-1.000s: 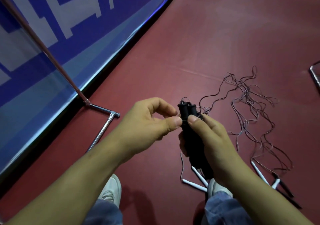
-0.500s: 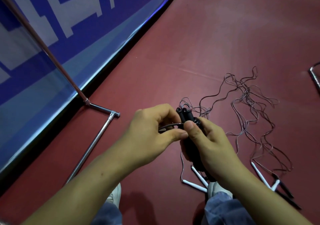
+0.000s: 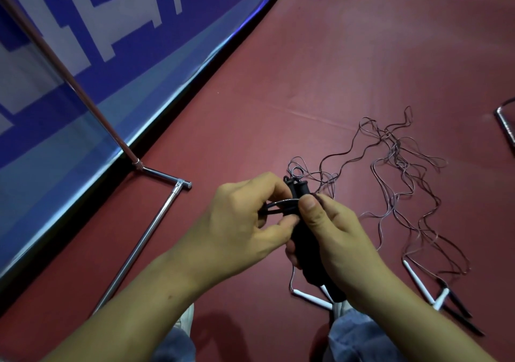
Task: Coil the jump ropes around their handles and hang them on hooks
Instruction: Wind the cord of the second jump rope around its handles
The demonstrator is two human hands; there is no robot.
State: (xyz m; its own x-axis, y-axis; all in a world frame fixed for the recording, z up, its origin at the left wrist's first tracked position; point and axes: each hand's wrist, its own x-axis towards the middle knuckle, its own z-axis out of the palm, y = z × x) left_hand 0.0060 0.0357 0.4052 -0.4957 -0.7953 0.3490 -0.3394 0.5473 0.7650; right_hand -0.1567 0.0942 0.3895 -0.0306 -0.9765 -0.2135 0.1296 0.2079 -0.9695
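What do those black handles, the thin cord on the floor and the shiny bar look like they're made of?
Black handles: probably foam or rubber; they look matte, with no glare. Thin cord: likely plastic-coated wire, since it holds springy kinks and glints faintly, though this is uncertain. Shiny bar: metal with a chrome-like polish, showing bright mirror highlights along the tube.

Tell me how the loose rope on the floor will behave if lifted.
Probably floppy: the loose rope lies in thin, wavy loops. It will likely snag, since strands cross in a tangle. Seems light, being so thin.
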